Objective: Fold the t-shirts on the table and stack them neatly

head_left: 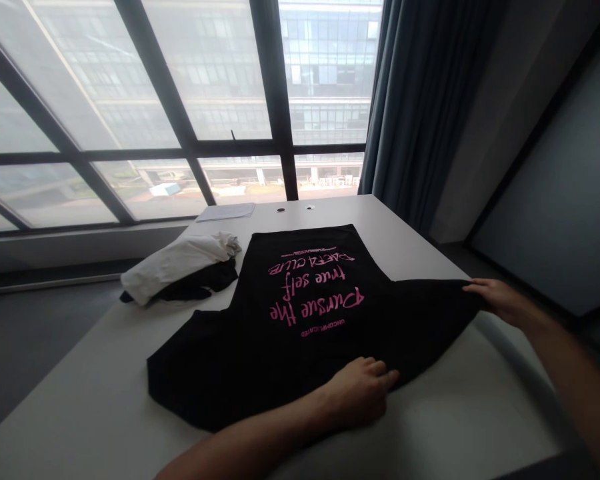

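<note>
A black T-shirt (310, 360) with pink lettering lies spread on the white table, its print upside down to me and its hem toward the window. My left hand (363, 390) is closed on the shirt's near edge, by the collar and right-hand shoulder; the fingertips press into the cloth. At the far right, my right hand (500, 300) pinches the end of the sleeve on that side, drawing it out past the table's edge. The opposite sleeve lies flat on the left.
Bunched white and black clothes (180, 267) lie at the table's left edge. Papers (226, 212) and two small round discs (281, 210) sit at the far end of the white table (95, 393). Beyond stand a window and a dark blue curtain (415, 113).
</note>
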A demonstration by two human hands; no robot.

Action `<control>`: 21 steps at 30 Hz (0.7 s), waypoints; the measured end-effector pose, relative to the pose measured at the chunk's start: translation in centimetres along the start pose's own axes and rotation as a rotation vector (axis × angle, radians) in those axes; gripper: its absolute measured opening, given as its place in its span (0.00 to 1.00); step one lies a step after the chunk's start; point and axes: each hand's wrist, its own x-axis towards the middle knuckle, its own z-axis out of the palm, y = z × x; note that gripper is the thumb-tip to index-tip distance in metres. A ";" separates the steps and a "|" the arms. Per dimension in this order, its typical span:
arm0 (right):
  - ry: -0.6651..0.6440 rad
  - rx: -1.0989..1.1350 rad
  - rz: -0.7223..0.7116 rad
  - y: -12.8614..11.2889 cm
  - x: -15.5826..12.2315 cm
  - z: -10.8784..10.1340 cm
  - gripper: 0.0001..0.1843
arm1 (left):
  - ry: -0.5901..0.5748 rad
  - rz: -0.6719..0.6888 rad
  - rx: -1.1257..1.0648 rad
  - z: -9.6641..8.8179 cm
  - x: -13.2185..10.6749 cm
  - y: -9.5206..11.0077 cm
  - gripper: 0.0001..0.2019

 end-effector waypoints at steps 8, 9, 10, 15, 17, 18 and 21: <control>0.024 0.132 0.134 2.7 0.5 -2.0 0.15 | -0.057 0.011 -0.402 -1.0 -0.2 0.9 0.28; -0.009 0.080 0.121 3.2 0.7 -2.4 0.14 | -0.074 0.015 -0.409 -1.0 -0.3 1.0 0.28; -0.054 0.019 0.112 3.7 0.8 -2.7 0.12 | -0.083 0.023 -0.417 -1.2 -0.3 0.9 0.28; -0.117 -0.388 0.074 5.1 1.2 -2.2 0.11 | 0.055 0.014 -0.421 -5.7 -1.4 -1.4 0.22; 0.073 -0.643 -0.091 4.2 0.5 -0.5 0.15 | 0.186 -0.101 -0.337 -8.2 -2.8 -3.7 0.20; 0.188 -0.745 -0.226 3.5 -0.3 0.9 0.17 | 0.238 -0.167 -0.276 -9.2 -3.8 -5.0 0.20; 0.199 -0.708 -0.675 1.2 -4.6 6.6 0.20 | 0.315 -0.317 -0.108 -10.6 -8.1 -8.2 0.19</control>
